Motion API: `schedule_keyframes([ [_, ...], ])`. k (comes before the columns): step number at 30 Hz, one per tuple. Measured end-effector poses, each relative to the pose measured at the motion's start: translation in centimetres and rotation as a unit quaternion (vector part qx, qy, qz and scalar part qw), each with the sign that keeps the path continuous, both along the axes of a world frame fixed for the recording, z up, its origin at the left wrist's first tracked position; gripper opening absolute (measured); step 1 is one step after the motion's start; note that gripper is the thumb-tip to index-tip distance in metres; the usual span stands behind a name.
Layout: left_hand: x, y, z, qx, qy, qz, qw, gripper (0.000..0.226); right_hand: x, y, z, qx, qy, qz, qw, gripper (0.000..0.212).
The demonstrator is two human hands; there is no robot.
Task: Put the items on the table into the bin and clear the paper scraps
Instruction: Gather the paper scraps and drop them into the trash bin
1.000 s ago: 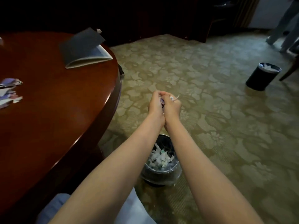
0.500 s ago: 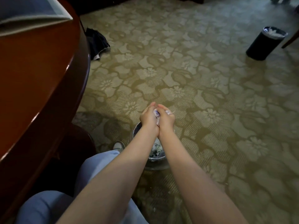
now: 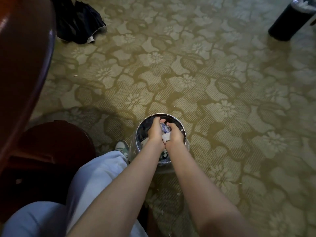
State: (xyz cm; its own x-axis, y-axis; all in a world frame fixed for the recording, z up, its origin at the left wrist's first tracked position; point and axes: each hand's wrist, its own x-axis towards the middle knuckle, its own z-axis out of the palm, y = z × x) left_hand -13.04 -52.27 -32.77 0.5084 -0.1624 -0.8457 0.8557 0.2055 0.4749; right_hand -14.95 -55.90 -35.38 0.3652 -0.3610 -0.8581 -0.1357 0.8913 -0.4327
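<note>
A small round bin [image 3: 172, 117] with a clear liner stands on the carpet right below me, with torn paper inside. My left hand [image 3: 154, 132] and my right hand [image 3: 175, 134] are cupped together over its mouth. Between them they hold a wad of white and purple paper scraps [image 3: 165, 132], fingers curled round it. The hands hide most of the bin's inside.
The dark red round table's edge [image 3: 25, 57] curves down the left side, its base [image 3: 51, 142] beside my leg. A dark folded umbrella [image 3: 80, 24] lies on the carpet at the top left. A second black bin [image 3: 289, 21] stands at the top right. Small paper bits dot the carpet.
My view has tilted down from the table to the floor. Both hands, still holding the scraps, have dropped from above the bin to its mouth.
</note>
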Motion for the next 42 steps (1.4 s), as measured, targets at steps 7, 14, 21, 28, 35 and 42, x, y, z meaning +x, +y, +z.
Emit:
schedule_keyframes([
  [7, 0.5, 0.2, -1.9, -0.003, 0.044, 0.004, 0.999, 0.022, -0.1, -0.7, -1.6, 0.046, 0.016, 0.059, 0.997, 0.020],
  [14, 1.1, 0.7, -3.7, 0.004, 0.068, -0.005, 0.998, 0.027, -0.5, -0.7, -2.4, 0.106, 0.043, 0.061, 0.992, 0.036],
  [21, 1.0, 1.2, -4.2, 0.001, 0.070, -0.042, 0.997, 0.039, -1.3, -0.9, -1.9, 0.131, 0.017, 0.078, 0.988, 0.036],
  [28, 1.1, 1.9, -2.8, 0.032, 0.046, -0.085, 0.995, 0.043, -2.2, -1.7, -2.0, 0.066, 0.062, 0.071, 0.993, 0.026],
  [35, 0.8, 2.5, -0.5, 0.069, -0.005, -0.121, 0.990, 0.050, -3.2, -2.3, -1.4, 0.005, 0.064, 0.096, 0.993, 0.044],
  [42, 0.5, 2.5, 4.6, 0.047, -0.081, -0.152, 0.984, 0.053, -3.9, -2.8, 3.3, -0.034, 0.015, 0.091, 0.995, 0.044],
])
